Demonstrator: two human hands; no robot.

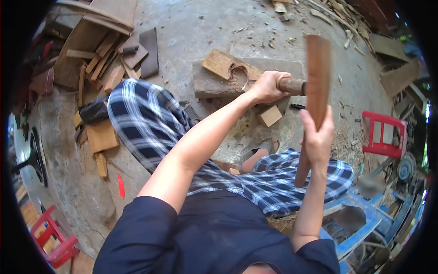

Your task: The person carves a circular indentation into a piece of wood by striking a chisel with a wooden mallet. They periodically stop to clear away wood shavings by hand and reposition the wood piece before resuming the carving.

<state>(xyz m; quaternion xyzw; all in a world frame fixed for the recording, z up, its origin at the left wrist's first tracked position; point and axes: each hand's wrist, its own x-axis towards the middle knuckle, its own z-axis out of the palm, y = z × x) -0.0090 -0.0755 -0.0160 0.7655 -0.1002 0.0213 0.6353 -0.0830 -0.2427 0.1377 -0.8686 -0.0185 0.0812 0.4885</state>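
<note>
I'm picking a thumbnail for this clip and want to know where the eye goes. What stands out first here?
The eye goes first to the long wooden piece, upright at centre right, held low by the right hand while the left hand closes on a round handle beside it. Next come the checked trousers and the red stool at right.

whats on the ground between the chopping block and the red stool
Head view: between the chopping block and the red stool lie a small wood offcut, a dark tool and wood chips.
</note>
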